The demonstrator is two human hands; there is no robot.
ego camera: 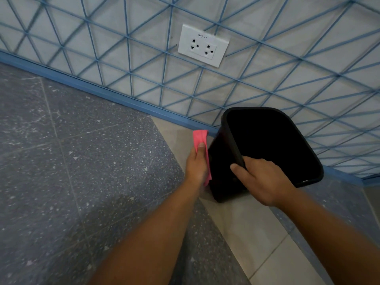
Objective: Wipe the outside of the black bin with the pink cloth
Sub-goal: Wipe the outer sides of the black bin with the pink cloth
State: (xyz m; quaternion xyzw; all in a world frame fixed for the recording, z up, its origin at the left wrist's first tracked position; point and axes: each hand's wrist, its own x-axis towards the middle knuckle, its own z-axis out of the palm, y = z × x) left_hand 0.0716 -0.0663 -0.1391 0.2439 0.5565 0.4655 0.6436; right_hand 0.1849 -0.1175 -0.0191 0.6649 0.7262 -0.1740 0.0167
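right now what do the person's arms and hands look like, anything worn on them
Both forearms are bare as far as the view shows: no sleeves or cuffs. The left hand and the right hand are ungloved, with no watch, bracelet or ring visible on the sides facing the camera. Fingernails look short and unpainted. The near forearms are blurred, so fine marks cannot be judged.

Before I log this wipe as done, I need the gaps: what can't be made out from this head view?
- Black bin: the far and right outer sides face away; the inside is too dark to read.
- Pink cloth: mostly behind the left hand, so its contact with the bin is unclear.
- Right hand: its fingers curl over the rim, out of sight.
- Wall socket: label too small.
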